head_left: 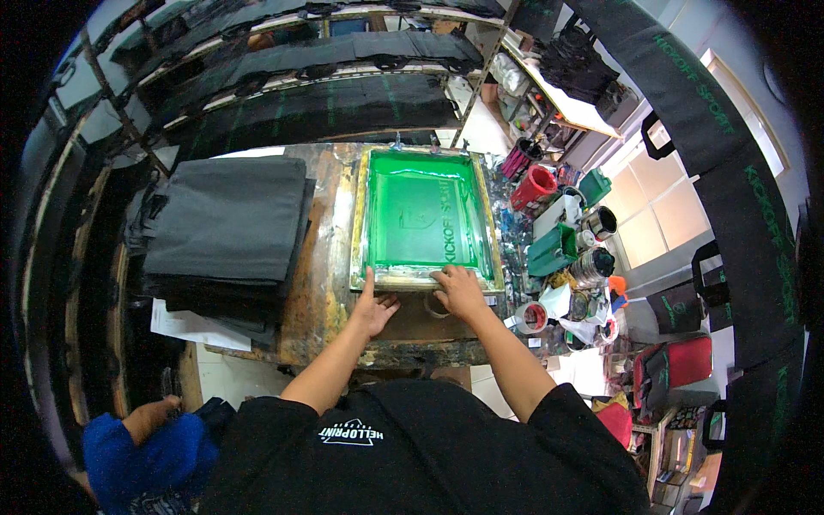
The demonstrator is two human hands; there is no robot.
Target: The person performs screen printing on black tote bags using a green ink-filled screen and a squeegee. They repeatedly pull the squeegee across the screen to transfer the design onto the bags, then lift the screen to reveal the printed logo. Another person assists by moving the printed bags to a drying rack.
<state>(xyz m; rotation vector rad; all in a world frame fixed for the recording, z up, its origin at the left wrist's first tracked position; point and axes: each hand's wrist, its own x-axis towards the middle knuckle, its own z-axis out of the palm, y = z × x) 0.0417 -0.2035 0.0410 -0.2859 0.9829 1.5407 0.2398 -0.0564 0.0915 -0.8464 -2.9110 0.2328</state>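
A screen-printing frame (356,257) lies on the worktable in front of me, its mesh (412,206) coated green with a darker printed design. My left hand (373,313) is at the frame's near left corner. Its thumb points up against the frame and its fingers spread to the right, holding nothing. My right hand (461,292) is at the near edge, right of the middle, with its fingers bent over the frame's bar. A tall stack of black fabric bags (227,219) lies to the left of the frame.
Paint containers crowd the table's right side, including a red bucket (536,184), a green container (552,250) and a tub with red residue (532,318). Racks of black bags (318,107) stand behind. Black printed bags (699,94) hang at right. A person in blue (150,459) is at lower left.
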